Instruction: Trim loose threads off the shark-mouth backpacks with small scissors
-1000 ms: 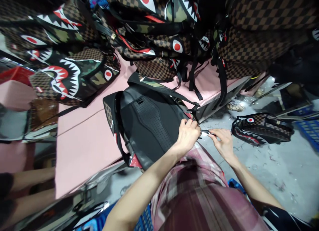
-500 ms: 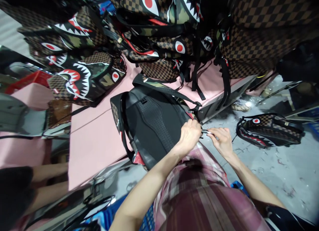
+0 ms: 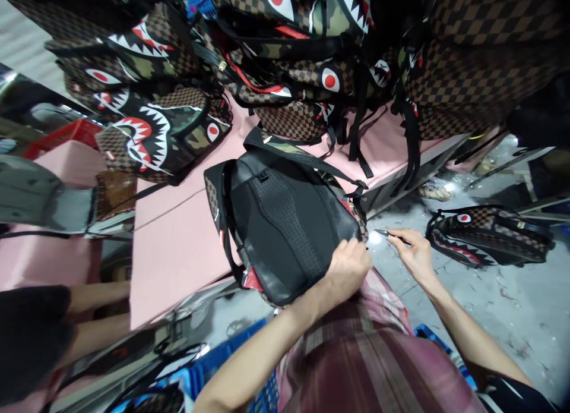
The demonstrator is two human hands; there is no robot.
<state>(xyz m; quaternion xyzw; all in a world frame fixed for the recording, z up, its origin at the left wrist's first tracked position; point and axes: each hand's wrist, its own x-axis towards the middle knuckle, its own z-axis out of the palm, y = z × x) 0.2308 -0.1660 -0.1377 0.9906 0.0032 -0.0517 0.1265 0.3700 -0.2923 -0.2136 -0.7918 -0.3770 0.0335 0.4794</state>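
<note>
A black backpack (image 3: 285, 223) lies with its padded back panel facing up, partly on the pink table (image 3: 173, 246) and partly over its near edge. My left hand (image 3: 351, 264) is closed on the backpack's lower right edge, near the plaid cloth over my lap. Just right of the backpack, my right hand (image 3: 413, 249) pinches a small dark pointed tool (image 3: 394, 236), its tip directed left and not touching the bag. Which kind of tool it is cannot be made out clearly.
Checkered shark-face backpacks (image 3: 151, 134) are piled along the table's far side. Another backpack (image 3: 487, 235) sits on the grey floor at right. A blue crate (image 3: 240, 347) is below the table's near edge. A person's arms (image 3: 100, 315) show at left.
My right hand and the tool have moved away to the right from the bag's edge. My left hand has shifted slightly down along the bag, and the view has turned a little.
</note>
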